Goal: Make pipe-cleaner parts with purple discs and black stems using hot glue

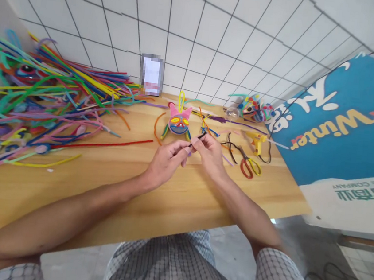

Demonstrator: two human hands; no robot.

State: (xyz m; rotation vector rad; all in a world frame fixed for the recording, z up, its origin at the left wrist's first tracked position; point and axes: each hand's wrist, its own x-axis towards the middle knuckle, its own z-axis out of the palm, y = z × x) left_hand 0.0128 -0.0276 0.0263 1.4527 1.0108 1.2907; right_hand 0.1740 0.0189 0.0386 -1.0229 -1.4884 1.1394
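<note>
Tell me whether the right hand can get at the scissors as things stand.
Probably yes. The scissors lie on the table just right of the right hand, only thin strands between; but it pinches a dark pipe cleaner with the left hand.

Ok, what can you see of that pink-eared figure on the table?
The figure looks made of fuzzy pipe cleaners: pink pointed ears, blue face with yellow-ringed eyes, a yellow loop on top, green and yellow strands curling below. It stands upright on the wooden table, facing the person, just beyond the left hand and right hand, untouched by either.
</note>
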